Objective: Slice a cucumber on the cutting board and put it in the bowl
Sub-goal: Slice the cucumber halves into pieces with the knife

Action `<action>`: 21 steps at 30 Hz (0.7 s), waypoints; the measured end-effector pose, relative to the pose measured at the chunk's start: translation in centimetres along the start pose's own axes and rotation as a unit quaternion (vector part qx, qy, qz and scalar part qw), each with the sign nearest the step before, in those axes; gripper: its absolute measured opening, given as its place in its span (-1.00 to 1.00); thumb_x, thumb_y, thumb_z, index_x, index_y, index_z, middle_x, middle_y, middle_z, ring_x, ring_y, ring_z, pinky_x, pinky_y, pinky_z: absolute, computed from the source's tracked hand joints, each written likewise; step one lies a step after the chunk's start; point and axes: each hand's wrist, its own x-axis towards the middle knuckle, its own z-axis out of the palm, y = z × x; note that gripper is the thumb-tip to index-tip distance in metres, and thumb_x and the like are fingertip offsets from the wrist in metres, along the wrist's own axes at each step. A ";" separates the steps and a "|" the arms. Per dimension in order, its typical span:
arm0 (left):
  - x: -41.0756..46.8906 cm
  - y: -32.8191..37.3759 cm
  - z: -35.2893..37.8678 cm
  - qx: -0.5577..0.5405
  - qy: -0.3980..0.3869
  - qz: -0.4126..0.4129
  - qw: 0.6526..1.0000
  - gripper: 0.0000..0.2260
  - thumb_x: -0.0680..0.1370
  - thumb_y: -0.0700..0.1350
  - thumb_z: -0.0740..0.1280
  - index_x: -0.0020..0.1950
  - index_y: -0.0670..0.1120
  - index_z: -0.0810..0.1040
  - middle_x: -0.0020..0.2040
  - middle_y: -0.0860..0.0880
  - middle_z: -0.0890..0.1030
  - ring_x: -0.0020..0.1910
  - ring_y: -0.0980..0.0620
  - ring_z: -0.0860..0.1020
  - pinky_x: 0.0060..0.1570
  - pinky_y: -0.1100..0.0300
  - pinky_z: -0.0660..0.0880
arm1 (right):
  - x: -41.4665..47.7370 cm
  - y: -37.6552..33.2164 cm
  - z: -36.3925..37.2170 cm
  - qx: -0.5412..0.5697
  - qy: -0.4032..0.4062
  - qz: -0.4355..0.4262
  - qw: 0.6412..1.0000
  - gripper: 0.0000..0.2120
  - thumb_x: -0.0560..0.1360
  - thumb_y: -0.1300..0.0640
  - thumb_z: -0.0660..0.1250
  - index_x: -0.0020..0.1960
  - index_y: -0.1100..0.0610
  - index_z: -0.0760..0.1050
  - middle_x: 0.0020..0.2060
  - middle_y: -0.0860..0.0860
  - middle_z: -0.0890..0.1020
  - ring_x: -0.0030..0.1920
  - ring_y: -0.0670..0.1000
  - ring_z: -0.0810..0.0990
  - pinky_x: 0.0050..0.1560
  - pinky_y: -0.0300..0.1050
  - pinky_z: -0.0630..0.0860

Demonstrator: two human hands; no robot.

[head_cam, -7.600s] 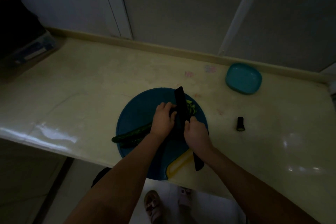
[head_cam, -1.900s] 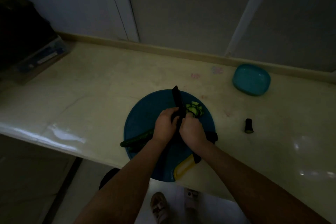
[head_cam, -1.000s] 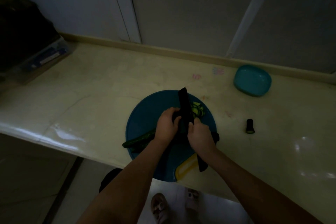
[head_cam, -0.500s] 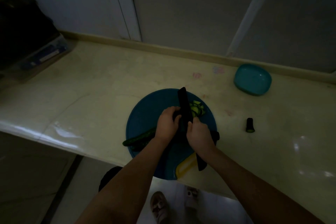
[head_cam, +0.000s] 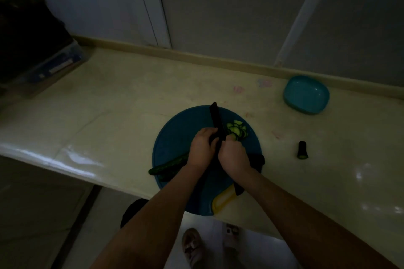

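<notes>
Your left hand (head_cam: pixel 200 150) grips cucumber (head_cam: pixel 168 165), right hand (head_cam: pixel 234 155) grips knife (head_cam: pixel 216 120); slices (head_cam: pixel 237 132) lie on cutting board (head_cam: pixel 175 137), none in bowl (head_cam: pixel 306 94).

Dim room. A pale, glossy worktop (head_cam: pixel 113 102) runs under grey wall panels (head_cam: pixel 229 13); a dark box (head_cam: pixel 28 39) sits at its left end, floor (head_cam: pixel 43 214) below.

A home kitchen: a pale stone counter (head_cam: pixel 122 102) bearing a round cutting board (head_cam: pixel 175 137) and bowl (head_cam: pixel 306 95).
</notes>
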 end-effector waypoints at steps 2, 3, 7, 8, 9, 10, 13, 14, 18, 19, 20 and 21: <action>-0.2 -0.3 -0.1 0.023 -0.015 0.019 0.999 -0.67 0.52 -0.30 0.30 0.29 -0.21 0.47 0.19 -0.18 0.53 0.17 -0.09 0.47 0.16 0.33 0.28 | 0.0 0.0 -0.2 0.004 -0.001 0.000 1.000 -0.82 0.60 0.20 0.04 0.07 0.28 0.36 -0.12 0.20 0.57 -0.31 0.01 0.42 -0.52 -0.22 0.16; -0.4 -0.4 -0.1 0.040 -0.017 0.033 0.999 -0.66 0.52 -0.29 0.30 0.31 -0.20 0.46 0.19 -0.18 0.53 0.17 -0.10 0.46 0.16 0.30 0.29 | -0.1 0.1 -0.2 0.001 0.002 -0.002 1.000 -0.81 0.60 0.20 0.05 0.09 0.29 0.35 -0.11 0.20 0.58 -0.31 0.02 0.42 -0.53 -0.22 0.17; -1.0 -0.8 -0.3 0.077 0.008 0.054 0.996 -0.65 0.51 -0.26 0.32 0.30 -0.11 0.49 0.10 -0.17 0.58 0.01 -0.11 0.46 0.03 0.20 0.36 | -0.5 0.9 -0.2 -0.011 0.009 -0.001 1.000 -0.78 0.61 0.20 0.04 0.14 0.30 0.36 -0.10 0.22 0.58 -0.33 0.00 0.41 -0.53 -0.24 0.16; -1.1 -0.8 -0.3 0.071 0.012 0.044 0.996 -0.65 0.52 -0.26 0.31 0.30 -0.10 0.49 0.09 -0.16 0.58 0.00 -0.10 0.45 0.01 0.25 0.32 | -0.5 1.1 -0.1 -0.007 0.007 0.000 1.000 -0.77 0.61 0.20 0.04 0.16 0.29 0.36 -0.10 0.22 0.58 -0.34 -0.01 0.41 -0.53 -0.25 0.16; -1.0 -0.7 -0.4 0.066 0.014 0.035 0.997 -0.65 0.53 -0.26 0.31 0.30 -0.09 0.49 0.09 -0.15 0.58 0.01 -0.10 0.45 0.01 0.30 0.28 | -0.6 1.3 -0.1 -0.003 0.006 -0.001 1.000 -0.77 0.61 0.21 0.04 0.17 0.29 0.36 -0.10 0.22 0.58 -0.34 -0.02 0.41 -0.53 -0.26 0.17; -0.9 -0.7 -0.3 0.062 0.016 0.030 0.998 -0.66 0.53 -0.25 0.30 0.31 -0.08 0.48 0.10 -0.15 0.58 0.02 -0.10 0.45 0.01 0.35 0.24 | -0.6 1.4 0.0 0.000 0.006 0.000 1.000 -0.77 0.61 0.21 0.04 0.18 0.29 0.36 -0.09 0.22 0.58 -0.33 -0.02 0.42 -0.52 -0.26 0.17; -0.9 -0.7 -0.1 0.059 0.020 0.021 0.998 -0.66 0.54 -0.26 0.29 0.32 -0.10 0.46 0.10 -0.17 0.58 0.04 -0.11 0.46 0.04 0.40 0.18 | -0.9 1.5 -0.2 0.018 0.020 0.002 1.000 -0.77 0.62 0.17 0.03 0.10 0.28 0.39 -0.16 0.19 0.57 -0.33 0.00 0.43 -0.48 -0.19 0.25; -1.0 -0.6 0.0 0.061 0.023 0.017 0.998 -0.66 0.54 -0.26 0.28 0.32 -0.11 0.46 0.09 -0.18 0.58 0.05 -0.12 0.46 0.04 0.40 0.17 | -1.1 1.6 -0.3 0.021 0.026 0.001 0.999 -0.77 0.62 0.16 0.02 0.06 0.29 0.39 -0.21 0.16 0.55 -0.34 0.00 0.43 -0.45 -0.17 0.28; -1.1 -0.3 0.2 0.071 0.031 0.024 0.997 -0.67 0.54 -0.27 0.28 0.32 -0.13 0.46 0.07 -0.19 0.58 0.03 -0.12 0.42 0.00 0.38 0.21 | -1.9 1.8 -0.5 0.026 0.040 -0.019 0.999 -0.75 0.62 0.16 0.02 0.00 0.30 0.38 -0.29 0.14 0.51 -0.35 0.05 0.46 -0.39 -0.14 0.35; -1.1 -0.3 0.1 0.072 0.030 0.025 0.997 -0.66 0.54 -0.27 0.28 0.32 -0.13 0.46 0.07 -0.19 0.58 0.03 -0.12 0.42 0.01 0.36 0.23 | -2.0 1.7 -0.5 0.027 0.039 -0.024 0.999 -0.75 0.62 0.16 0.02 0.01 0.30 0.38 -0.26 0.17 0.54 -0.35 0.06 0.47 -0.39 -0.13 0.36; -1.2 -0.3 0.1 0.073 0.028 0.025 0.997 -0.66 0.54 -0.27 0.28 0.32 -0.13 0.46 0.07 -0.19 0.58 0.04 -0.13 0.42 0.01 0.33 0.25 | -2.1 1.6 -0.5 0.029 0.038 -0.025 0.999 -0.76 0.62 0.15 0.02 0.01 0.30 0.38 -0.24 0.19 0.56 -0.34 0.06 0.48 -0.39 -0.12 0.37; -1.2 -0.3 0.0 0.073 0.026 0.024 0.997 -0.66 0.54 -0.26 0.29 0.32 -0.13 0.46 0.08 -0.19 0.58 0.03 -0.13 0.43 0.01 0.31 0.27 | -2.1 1.6 -0.5 0.031 0.035 -0.025 0.999 -0.76 0.62 0.15 0.02 0.02 0.29 0.38 -0.22 0.19 0.57 -0.34 0.06 0.48 -0.38 -0.13 0.37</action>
